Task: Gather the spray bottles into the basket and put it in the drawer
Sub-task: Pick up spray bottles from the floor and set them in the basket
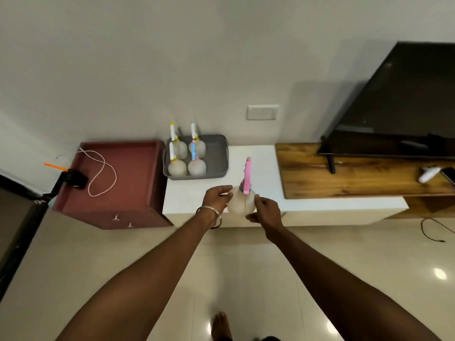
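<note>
while four round, cloudy-white plastic spray bottles already stand inside the grey plastic basket (222, 153) at the back of the white counter top (266, 168), a fifth one is not yet in. two of those in the basket carry yellow-banded nozzles (173, 134) and two carry blue ones (193, 143); they fill its left part, and the right part shows bare grey floor, so there looks to be room for one more.

the last bottle, a round translucent white one with a pink trigger head (240, 201), sits at the near edge of the counter, in front of the basket and a little to its right, apart from it. the left hand (216, 198) has its fingers curled against the bottle's left shoulder and the right hand (266, 210) curls round its right side, so both grip the body between them. whether it is lifted off the surface i cannot tell.

by my judgement the gathering is nearly done: this bottle must go in, then the basket must go into a drawer. the dark red cabinet (118, 183) to the left shows two small knobs (122, 221) on its front, shut.
</note>
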### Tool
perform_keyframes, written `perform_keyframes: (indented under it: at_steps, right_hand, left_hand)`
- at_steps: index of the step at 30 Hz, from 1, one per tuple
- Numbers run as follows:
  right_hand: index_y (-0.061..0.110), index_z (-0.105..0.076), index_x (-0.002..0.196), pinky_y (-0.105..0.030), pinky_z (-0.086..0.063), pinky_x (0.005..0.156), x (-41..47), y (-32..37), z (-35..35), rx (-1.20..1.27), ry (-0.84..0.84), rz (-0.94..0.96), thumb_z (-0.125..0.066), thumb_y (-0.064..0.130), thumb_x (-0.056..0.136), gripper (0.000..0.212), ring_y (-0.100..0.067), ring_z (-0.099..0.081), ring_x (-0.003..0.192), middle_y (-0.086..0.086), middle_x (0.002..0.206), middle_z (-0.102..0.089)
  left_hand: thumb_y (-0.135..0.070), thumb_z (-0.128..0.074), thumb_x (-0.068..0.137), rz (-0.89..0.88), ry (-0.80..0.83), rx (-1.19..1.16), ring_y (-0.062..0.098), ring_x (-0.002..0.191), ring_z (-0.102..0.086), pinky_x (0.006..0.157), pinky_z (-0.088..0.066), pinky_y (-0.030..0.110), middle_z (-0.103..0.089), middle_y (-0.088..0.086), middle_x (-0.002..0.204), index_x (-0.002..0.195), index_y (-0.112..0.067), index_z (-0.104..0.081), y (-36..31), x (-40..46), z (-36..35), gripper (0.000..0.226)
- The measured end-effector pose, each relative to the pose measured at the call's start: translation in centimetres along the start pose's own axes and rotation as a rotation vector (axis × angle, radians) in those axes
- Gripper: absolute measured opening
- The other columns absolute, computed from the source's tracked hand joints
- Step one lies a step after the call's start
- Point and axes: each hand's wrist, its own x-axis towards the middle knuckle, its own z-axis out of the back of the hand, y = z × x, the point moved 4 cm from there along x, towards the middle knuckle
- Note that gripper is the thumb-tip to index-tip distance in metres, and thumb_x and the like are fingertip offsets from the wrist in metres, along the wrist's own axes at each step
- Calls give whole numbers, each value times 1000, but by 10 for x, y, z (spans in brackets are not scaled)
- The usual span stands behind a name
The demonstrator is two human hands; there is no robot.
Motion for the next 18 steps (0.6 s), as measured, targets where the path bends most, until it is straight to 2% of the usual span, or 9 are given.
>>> perform_keyframes:
  at_steps: [4,8,10,15,18]
  right_hand:
    - [16,-64,76,-39,-62,65,31,38,-24,-32,36,31,-44,35,101,38,-25,-72,55,-8,73,-69]
    - [9,-67,90,-44,-62,74,83,64,-44,-45,68,25,-44,33,102,35,-29,-74,61,-9,82,-71]
    - [7,-67,95,-42,-63,72,114,73,-53,-45,81,29,-44,30,102,34,-29,-74,62,-13,88,-71]
    - [8,-69,100,-31,-61,59,190,80,-79,-79,136,36,-43,24,103,31,-31,-73,67,-14,90,-70]
    - [11,-65,117,-31,-62,62,233,75,-93,-113,171,-5,-44,26,103,29,-31,-73,71,-8,92,-69]
  left_hand:
    - [-4,-59,90,-25,-65,13,18,98,-58,82,-48,30,-65,14,121,120,-6,-64,-33,29,25,31]
    - [-4,-58,90,-15,-94,44,27,108,-61,97,-48,39,-65,16,121,121,-3,-62,-57,79,36,32]
    - [-5,-59,89,-14,-119,70,30,112,-60,98,-48,40,-65,16,122,123,-3,-62,-65,109,40,34]
    - [-4,-61,87,52,-218,68,30,108,-61,97,-51,42,-66,14,119,119,-7,-64,-64,182,45,32]
    - [0,-62,85,87,-250,84,33,111,-60,100,-48,45,-64,15,122,121,-5,-62,-58,222,44,36]
